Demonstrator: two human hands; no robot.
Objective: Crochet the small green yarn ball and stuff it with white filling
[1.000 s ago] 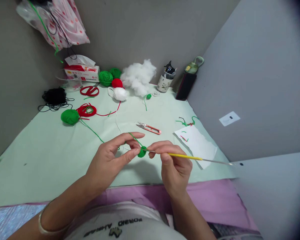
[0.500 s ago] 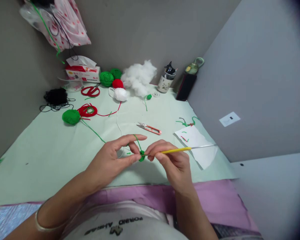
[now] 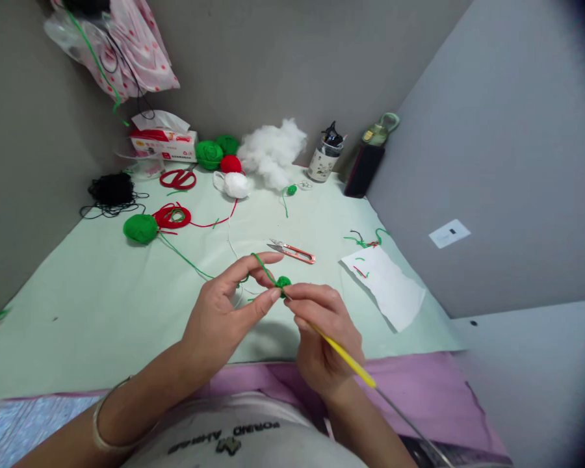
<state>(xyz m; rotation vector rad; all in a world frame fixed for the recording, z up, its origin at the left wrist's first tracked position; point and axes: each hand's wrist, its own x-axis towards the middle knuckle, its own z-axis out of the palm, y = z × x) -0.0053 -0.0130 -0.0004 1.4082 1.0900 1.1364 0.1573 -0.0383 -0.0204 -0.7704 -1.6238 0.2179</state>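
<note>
Between my hands is a small green crochet piece [image 3: 283,283]. My left hand [image 3: 229,302] pinches it at thumb and fingers, with green yarn [image 3: 263,268] running over its raised index finger. My right hand [image 3: 327,331] grips a crochet hook [image 3: 347,359] with a yellow handle and a metal shaft that slants down toward my body. Its fingertips touch the right side of the green piece, and the hook's tip is hidden there. From the left hand the yarn trails back to a green yarn ball [image 3: 140,229].
Orange-handled thread snips [image 3: 295,252] lie just beyond my hands. A torn white paper [image 3: 392,292] with yarn scraps sits to the right. Further back are red scissors [image 3: 178,179], white stuffing [image 3: 273,153], a pen cup [image 3: 324,162] and black yarn [image 3: 111,190].
The hook has swung from pointing right to slanting down toward me as my right hand turned. The green piece has tilted and moved slightly up and right.
</note>
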